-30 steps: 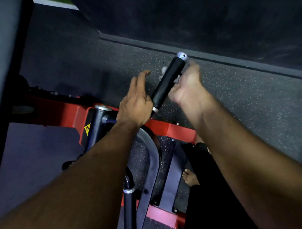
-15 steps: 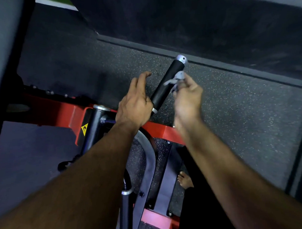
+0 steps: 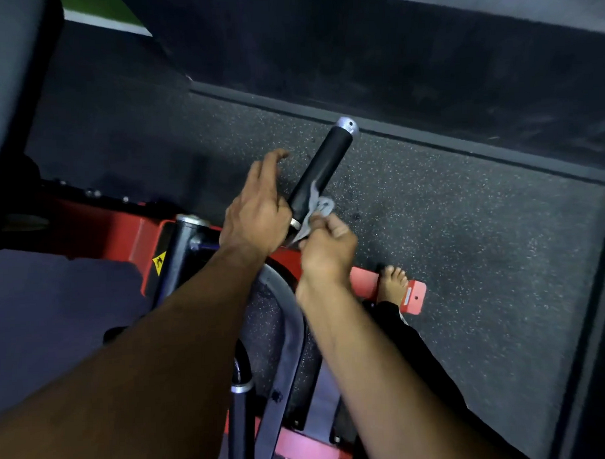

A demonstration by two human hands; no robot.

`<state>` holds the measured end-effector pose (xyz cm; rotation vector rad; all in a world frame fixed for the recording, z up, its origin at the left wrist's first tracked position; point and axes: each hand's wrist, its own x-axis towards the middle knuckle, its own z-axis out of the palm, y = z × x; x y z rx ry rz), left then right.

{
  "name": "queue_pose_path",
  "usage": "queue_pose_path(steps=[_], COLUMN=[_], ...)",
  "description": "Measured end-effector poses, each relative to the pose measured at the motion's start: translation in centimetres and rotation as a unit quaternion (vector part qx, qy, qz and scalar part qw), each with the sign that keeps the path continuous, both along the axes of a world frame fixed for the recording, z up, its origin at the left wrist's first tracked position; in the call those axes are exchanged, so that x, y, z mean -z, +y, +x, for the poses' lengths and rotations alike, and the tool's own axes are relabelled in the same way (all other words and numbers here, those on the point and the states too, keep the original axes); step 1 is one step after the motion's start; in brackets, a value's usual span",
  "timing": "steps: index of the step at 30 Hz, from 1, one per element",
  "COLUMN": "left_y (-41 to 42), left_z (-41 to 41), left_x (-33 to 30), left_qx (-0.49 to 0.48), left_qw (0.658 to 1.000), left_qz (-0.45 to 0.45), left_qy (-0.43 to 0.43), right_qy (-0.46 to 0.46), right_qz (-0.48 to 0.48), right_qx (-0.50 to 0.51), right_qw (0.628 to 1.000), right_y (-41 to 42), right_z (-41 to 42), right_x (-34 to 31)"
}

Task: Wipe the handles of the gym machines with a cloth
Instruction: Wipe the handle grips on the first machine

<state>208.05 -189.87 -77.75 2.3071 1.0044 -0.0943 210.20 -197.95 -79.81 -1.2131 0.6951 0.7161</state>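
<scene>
Cloth at the handle's lower end

The right hand [image 3: 324, 251] pinched the grey cloth [image 3: 314, 211] against the black handle [image 3: 321, 170], which pointed toward one o'clock; the left hand [image 3: 256, 213] rested beside it, fingers straight.

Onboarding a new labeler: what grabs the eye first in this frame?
Mid-frame, a black handle with a silver end cap slants up over the speckled floor. At its lower end both hands meet: the right hand pinches a small grey cloth against the grip, and the left hand rests beside it. Below them, the red machine frame and a bare foot stand out.
</scene>
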Motion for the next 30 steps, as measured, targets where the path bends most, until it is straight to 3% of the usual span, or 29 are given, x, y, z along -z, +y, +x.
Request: queue_pose_path(steps=[3, 7, 12, 15, 18, 20, 22, 25, 28, 29, 30], left_y=[0.0, 0.2, 0.5, 0.4, 0.7, 0.9, 1.2, 1.2, 1.1, 1.1, 1.2], left_z=[-0.1, -0.2, -0.3, -0.2, -0.4, -0.5, -0.4, -0.4, -0.2, -0.1, 0.0], left_x=[0.2, 0.4, 0.6, 0.8, 1.3, 1.7, 1.7, 1.8, 1.9, 2.0, 1.9], left_qx=[0.006, 0.007, 0.005, 0.003, 0.005, 0.02, 0.045, 0.034, 0.023, 0.018, 0.011], left_qw=[1.0, 1.0, 1.0, 1.0, 1.0, 1.0, 0.999, 0.999, 0.999, 0.997, 0.995], left_qz=[-0.001, 0.0, 0.002, -0.009, -0.015, -0.015, -0.015, -0.015, -0.001, 0.008, 0.017], left_qy=[-0.004, -0.008, -0.012, -0.014, -0.022, -0.016, 0.016, 0.026, 0.048, 0.072, 0.096], right_qy=[0.04, 0.018, -0.044, -0.119, -0.276, -0.4, -0.511, -0.668, -0.79, -0.81, -0.812], right_qz=[0.019, 0.004, -0.041, -0.072, -0.104, -0.084, -0.039, -0.023, -0.054, -0.06, -0.071], right_qx=[0.003, 0.02, -0.021, -0.027, -0.078, -0.178, -0.276, -0.372, -0.415, -0.422, -0.433], right_qw=[0.999, 1.0, 0.998, 0.99, 0.952, 0.895, 0.813, 0.644, 0.447, 0.402, 0.385], right_y=[0.8, 2.2, 1.8, 0.7, -1.0, -2.2, -2.9, -3.1, -3.0, -2.7, -2.3], right_z=[5.4, 11.3, 10.5, 7.1, 2.3, -0.4, -0.6, 4.0, 11.1, 13.5, 15.8], right_x=[0.0, 0.1, 0.0, 0.4, 0.0, -0.6, -0.1, 2.6, 4.9, 5.2, 5.4])
